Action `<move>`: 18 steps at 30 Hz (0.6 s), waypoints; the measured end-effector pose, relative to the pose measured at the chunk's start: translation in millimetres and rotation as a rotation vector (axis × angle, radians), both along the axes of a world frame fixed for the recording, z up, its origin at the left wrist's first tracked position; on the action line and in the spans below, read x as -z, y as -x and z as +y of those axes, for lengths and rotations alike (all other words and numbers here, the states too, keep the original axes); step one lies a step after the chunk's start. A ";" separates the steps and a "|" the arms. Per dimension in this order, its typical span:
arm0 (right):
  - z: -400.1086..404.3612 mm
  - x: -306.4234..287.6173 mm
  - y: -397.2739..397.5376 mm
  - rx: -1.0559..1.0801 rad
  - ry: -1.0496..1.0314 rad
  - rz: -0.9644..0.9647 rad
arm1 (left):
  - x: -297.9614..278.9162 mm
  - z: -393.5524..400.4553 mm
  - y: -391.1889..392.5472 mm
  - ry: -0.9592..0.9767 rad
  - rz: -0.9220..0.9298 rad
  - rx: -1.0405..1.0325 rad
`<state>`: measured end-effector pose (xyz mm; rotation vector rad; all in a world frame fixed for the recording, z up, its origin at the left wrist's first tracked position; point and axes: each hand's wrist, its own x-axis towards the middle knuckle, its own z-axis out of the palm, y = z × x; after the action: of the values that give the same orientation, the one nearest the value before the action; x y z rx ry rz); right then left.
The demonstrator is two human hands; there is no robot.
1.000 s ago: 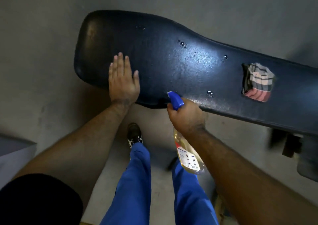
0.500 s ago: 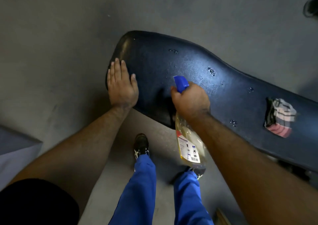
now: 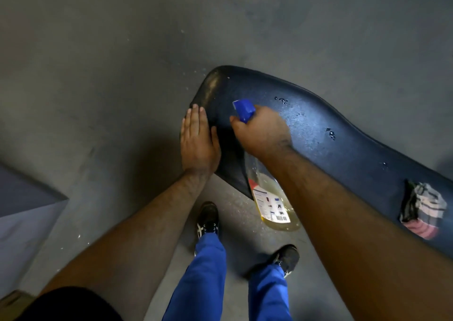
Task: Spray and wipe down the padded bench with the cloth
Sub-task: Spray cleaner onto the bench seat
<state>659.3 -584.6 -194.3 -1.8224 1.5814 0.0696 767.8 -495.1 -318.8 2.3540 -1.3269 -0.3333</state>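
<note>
the padded bench [image 3: 343,144] is a long dark pad whose long axis runs from its rounded end at upper centre down toward the lower right edge of the view, so the rounded end points up and to the left. beads and a film of wet spray shine on the top surface along its middle. the left hand [image 3: 198,144] lies flat on the near left corner of the rounded end, fingers [image 3: 193,122] straight and together, pointing up the frame, thumb alongside; it presses on the pad and holds nothing. just to its right the right hand [image 3: 263,130] is curled round the neck of the spray bottle [image 3: 272,200], gripping it; the blue spray head [image 3: 244,109] sticks out above the knuckles and points up and left toward the rounded end, over the pad. the bottle's long axis slants from that head down and to the right, its clear body with yellowish liquid and a printed label hanging below the wrist, past the near edge of the bench. whether a finger is on the trigger cannot be told. the cloth [image 3: 420,209], striped grey, white and pink and bunched up, lies on the bench toward the lower right, well apart from both hands. below, blue trousers [image 3: 208,271] and dark shoes [image 3: 208,219] stand on the grey floor [image 3: 98,75].
</note>
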 end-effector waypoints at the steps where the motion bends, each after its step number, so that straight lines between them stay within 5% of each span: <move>1: -2.1 4.5 -6.1 0.002 -0.006 -0.006 | 2.1 0.4 0.6 0.004 0.000 0.002; 18: 83.3 3.9 34.3 0.110 -0.091 0.073 | -14.7 28.0 8.3 -0.032 0.052 0.154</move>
<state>625.0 -501.3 -198.2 -1.6773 1.6988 0.1566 759.5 -467.1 -304.2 2.2579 -1.4922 -0.4622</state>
